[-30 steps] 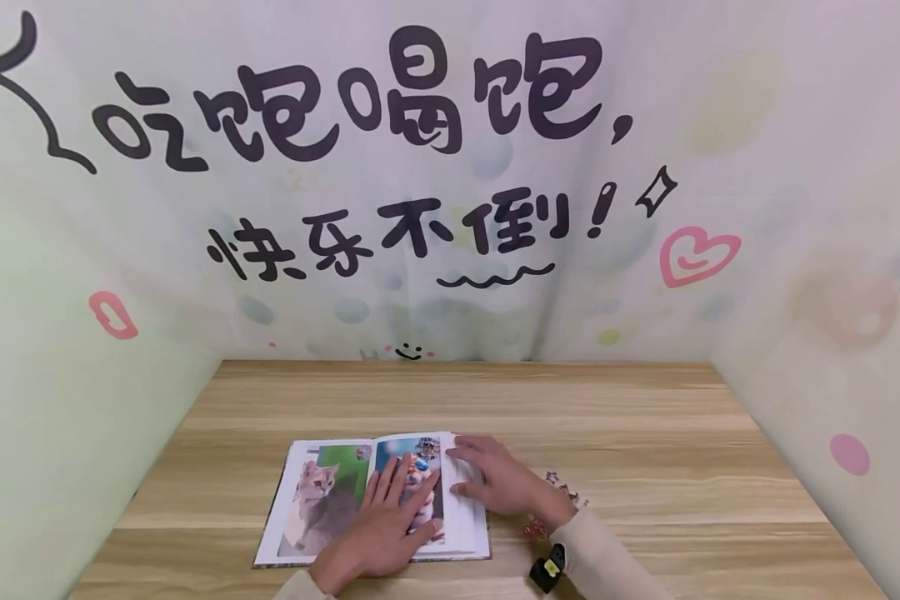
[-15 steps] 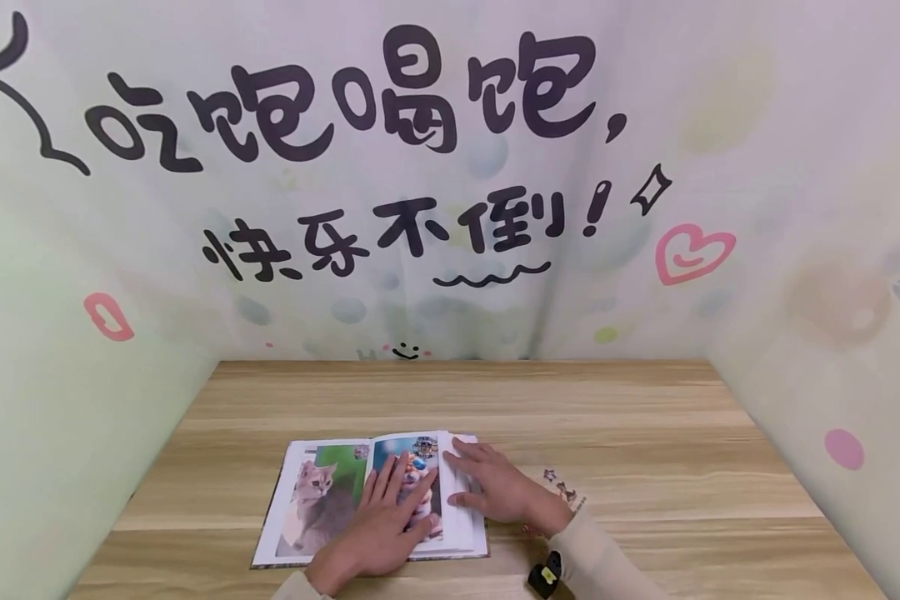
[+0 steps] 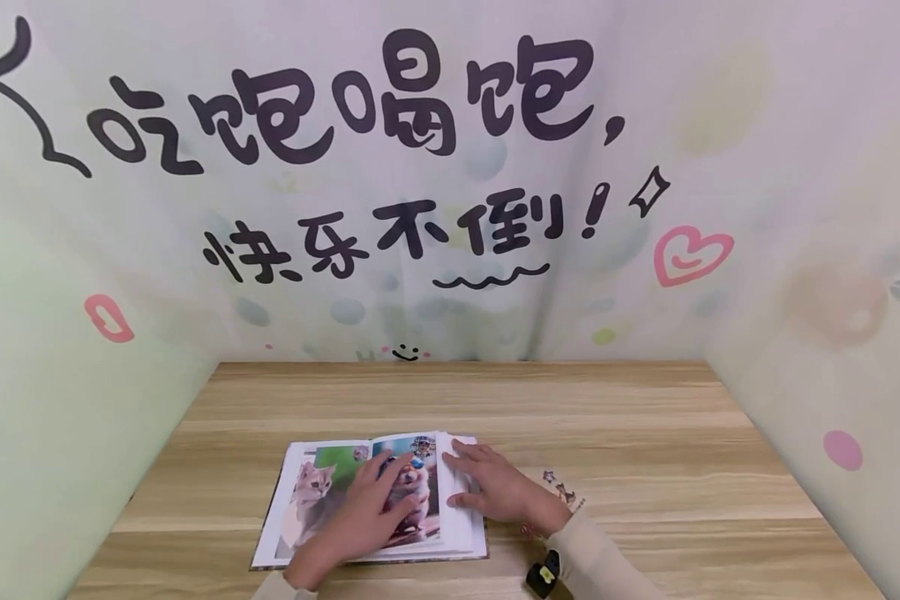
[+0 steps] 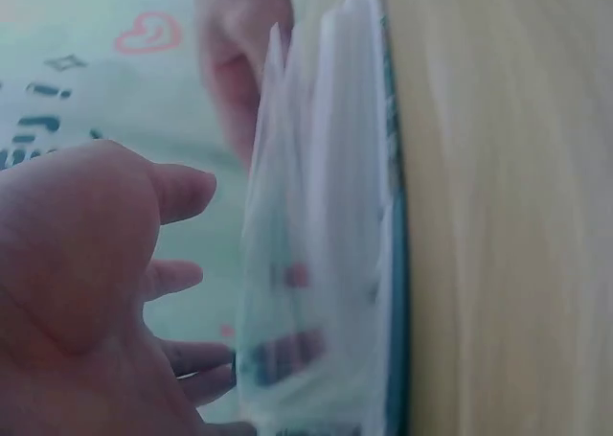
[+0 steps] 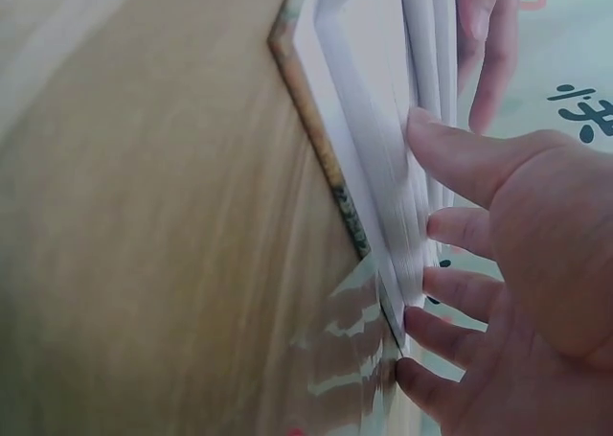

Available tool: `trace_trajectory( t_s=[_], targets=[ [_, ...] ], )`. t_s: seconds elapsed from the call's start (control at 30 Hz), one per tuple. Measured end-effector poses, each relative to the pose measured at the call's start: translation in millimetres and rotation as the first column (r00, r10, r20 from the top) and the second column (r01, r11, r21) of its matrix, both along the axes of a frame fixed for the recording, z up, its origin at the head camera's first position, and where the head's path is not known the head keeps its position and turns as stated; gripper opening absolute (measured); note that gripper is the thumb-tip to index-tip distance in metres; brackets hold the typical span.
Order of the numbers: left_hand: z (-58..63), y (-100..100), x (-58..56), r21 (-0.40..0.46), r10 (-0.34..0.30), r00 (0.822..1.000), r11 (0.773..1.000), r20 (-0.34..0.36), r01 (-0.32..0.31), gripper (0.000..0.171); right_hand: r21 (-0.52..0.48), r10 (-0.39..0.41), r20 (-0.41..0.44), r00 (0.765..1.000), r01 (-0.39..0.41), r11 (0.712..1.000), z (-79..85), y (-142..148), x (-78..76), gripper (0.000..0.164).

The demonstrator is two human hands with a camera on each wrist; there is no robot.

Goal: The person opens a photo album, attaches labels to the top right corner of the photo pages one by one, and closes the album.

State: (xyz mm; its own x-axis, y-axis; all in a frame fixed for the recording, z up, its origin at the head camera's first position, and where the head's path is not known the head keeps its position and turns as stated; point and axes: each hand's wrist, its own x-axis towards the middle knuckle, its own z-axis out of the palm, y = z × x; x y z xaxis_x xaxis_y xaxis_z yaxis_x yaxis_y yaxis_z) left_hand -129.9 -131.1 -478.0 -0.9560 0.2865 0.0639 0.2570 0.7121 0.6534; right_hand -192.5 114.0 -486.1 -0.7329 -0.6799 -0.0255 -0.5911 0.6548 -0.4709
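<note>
An open photo album (image 3: 457, 537) with clear sleeves lies on the table. Its left page bears a cat photo (image 3: 317, 483); on the right is a photo of a small furry animal (image 3: 417, 496) with something blue on its head. My left hand (image 3: 360, 512) is over the middle of the spread, fingers extended and apart, partly covering both photos. In the left wrist view, that hand's palm (image 4: 77, 254) faces the clear sleeves (image 4: 278, 225), which rise from the album. My right hand (image 3: 498, 487) rests with fingertips along the right page edges; its thumb (image 5: 450, 149) touches the stack of pages.
Small stickers (image 3: 562, 492) on a clear sheet (image 5: 345, 369) lie right of the album, partly under my right forearm. A black device (image 3: 543, 575) with a yellow mark is at my right cuff. Printed curtains (image 3: 450, 317) border the wooden table (image 3: 645, 425).
My left hand has drawn back to the left from the right photo, uncovering more of the animal. My right hand has stayed at the album's right edge.
</note>
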Motion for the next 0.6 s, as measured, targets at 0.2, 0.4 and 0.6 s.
trace_trajectory(
  t_s=[0.2, 0.4, 0.6],
  targets=[
    [4.9, -21, -3.4, 0.063, 0.085, 0.996, 0.994, 0.009, -0.085, 0.058, 0.004, 0.000, 0.011, 1.000, 0.000, 1.000, 0.7, 1, 0.1, 0.069],
    [5.7, -47, -5.0, 0.049, 0.215, 0.976, 0.975, -0.012, -0.215, 0.052, 0.045, -0.007, 0.011, 1.000, 0.007, 0.999, 2.7, -1, -0.9, 0.070],
    [6.9, -77, -7.1, 0.049, 0.315, 0.949, 0.948, -0.014, -0.314, 0.051, 0.082, -0.026, 0.014, 1.000, 0.025, 0.996, 4.2, -4, -1.1, 0.071]
  ],
)
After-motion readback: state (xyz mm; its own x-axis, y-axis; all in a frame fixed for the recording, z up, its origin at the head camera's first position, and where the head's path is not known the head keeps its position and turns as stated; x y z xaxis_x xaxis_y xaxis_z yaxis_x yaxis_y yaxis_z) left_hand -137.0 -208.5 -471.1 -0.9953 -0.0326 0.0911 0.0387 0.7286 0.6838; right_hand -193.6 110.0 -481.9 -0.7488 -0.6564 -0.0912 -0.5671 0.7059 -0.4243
